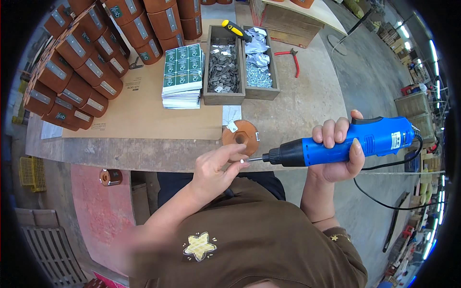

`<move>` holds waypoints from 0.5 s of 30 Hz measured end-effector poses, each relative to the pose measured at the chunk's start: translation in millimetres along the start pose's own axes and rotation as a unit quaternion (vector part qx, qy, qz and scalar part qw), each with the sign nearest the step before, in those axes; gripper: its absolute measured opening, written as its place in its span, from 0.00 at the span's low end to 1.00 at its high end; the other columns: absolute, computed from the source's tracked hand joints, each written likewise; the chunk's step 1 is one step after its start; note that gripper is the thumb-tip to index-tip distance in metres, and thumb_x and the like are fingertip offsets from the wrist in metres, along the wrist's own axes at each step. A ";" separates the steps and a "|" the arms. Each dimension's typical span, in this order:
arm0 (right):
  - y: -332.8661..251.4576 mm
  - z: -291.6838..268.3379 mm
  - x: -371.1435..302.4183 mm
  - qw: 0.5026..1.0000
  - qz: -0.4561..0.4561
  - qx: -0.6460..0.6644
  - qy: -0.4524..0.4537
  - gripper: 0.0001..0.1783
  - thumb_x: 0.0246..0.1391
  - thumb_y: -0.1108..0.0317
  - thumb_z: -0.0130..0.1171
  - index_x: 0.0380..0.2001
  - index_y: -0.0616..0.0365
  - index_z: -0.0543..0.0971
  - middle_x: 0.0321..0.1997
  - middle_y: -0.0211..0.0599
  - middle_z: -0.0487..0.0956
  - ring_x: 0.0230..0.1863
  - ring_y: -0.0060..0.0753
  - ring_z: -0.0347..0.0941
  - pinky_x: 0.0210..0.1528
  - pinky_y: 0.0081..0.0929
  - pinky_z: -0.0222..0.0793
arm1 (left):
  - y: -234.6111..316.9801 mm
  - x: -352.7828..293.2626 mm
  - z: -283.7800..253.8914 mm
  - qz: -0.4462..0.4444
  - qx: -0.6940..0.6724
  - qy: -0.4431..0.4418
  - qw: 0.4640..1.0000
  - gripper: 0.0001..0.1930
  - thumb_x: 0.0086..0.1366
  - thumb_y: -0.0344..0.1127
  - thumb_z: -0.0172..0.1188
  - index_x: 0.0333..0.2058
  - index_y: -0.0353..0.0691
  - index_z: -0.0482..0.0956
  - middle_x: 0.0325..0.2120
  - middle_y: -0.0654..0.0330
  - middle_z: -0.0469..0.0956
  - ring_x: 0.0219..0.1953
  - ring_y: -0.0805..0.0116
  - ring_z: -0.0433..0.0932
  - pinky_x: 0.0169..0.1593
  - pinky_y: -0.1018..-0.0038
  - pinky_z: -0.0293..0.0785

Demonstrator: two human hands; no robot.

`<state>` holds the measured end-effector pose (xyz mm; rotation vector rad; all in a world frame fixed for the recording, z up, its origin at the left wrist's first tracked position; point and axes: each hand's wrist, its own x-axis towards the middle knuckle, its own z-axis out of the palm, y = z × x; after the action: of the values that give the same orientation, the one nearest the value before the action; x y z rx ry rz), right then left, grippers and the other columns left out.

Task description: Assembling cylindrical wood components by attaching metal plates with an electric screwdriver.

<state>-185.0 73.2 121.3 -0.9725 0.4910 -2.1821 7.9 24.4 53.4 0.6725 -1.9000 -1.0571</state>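
My right hand (336, 149) is wrapped round a blue electric screwdriver (379, 137), held level with its bit pointing left. At the bit's tip, the fingers of my left hand (211, 170) are pinched together on a small light-coloured screw (242, 162), mostly hidden by the fingertips. Just beyond my left fingertips, a brown round piece (249, 130) with a hole in its middle rests at the table's near edge. A small metal tag (232, 126) lies at its rim.
Two joined wooden boxes hold grey metal plates (223, 72) and silver screws (259, 76); a yellow-black screwdriver (233, 29) lies across them. Red-handled pliers (295, 63) lie to the right. Green-and-white card stacks (182, 77) and stacked brown pots (77, 69) stand left. A black cord (384, 207) trails right.
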 end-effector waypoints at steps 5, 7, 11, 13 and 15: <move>0.9 5.3 -0.8 1.000 0.002 -0.002 -0.013 0.29 0.45 0.63 0.47 0.51 0.59 0.55 0.25 0.34 0.67 0.24 0.29 0.65 0.31 0.33 0.66 | 0.8 1.7 -0.5 0.024 0.009 0.001 1.000 0.17 0.44 0.20 0.61 0.36 0.33 0.72 0.24 0.55 0.78 0.28 0.68 0.79 0.32 0.78 0.74; 2.4 6.3 -1.5 1.000 0.006 0.000 -0.017 0.30 0.44 0.64 0.48 0.52 0.59 0.55 0.25 0.35 0.67 0.24 0.29 0.65 0.31 0.33 0.66 | -0.3 1.5 -0.3 0.024 0.013 0.001 1.000 0.17 0.44 0.20 0.61 0.36 0.33 0.72 0.24 0.55 0.78 0.28 0.68 0.79 0.32 0.78 0.74; 2.9 8.5 -1.4 0.999 0.010 -0.011 -0.041 0.31 0.43 0.65 0.48 0.52 0.58 0.54 0.25 0.35 0.67 0.23 0.30 0.66 0.31 0.33 0.66 | -2.2 1.3 -0.6 0.020 0.015 -0.003 1.000 0.16 0.43 0.20 0.62 0.35 0.33 0.73 0.25 0.55 0.78 0.28 0.68 0.79 0.31 0.78 0.74; 2.3 10.1 -0.6 0.998 0.011 -0.017 -0.051 0.31 0.43 0.65 0.49 0.53 0.58 0.54 0.25 0.35 0.67 0.23 0.30 0.66 0.31 0.33 0.66 | -3.0 2.2 -2.9 0.026 0.024 -0.008 0.999 0.16 0.43 0.20 0.62 0.35 0.33 0.73 0.25 0.55 0.78 0.28 0.68 0.79 0.31 0.79 0.74; 2.3 11.2 1.6 0.997 0.016 -0.018 -0.079 0.31 0.43 0.65 0.51 0.52 0.58 0.54 0.24 0.35 0.68 0.23 0.30 0.66 0.30 0.32 0.66 | -2.8 3.0 -4.0 0.033 0.034 -0.012 0.999 0.16 0.43 0.20 0.62 0.35 0.33 0.73 0.25 0.55 0.78 0.28 0.68 0.79 0.31 0.79 0.74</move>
<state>-176.2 69.8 128.0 -1.1377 0.4683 -2.0550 10.0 19.1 53.3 0.6322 -1.9732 -0.9671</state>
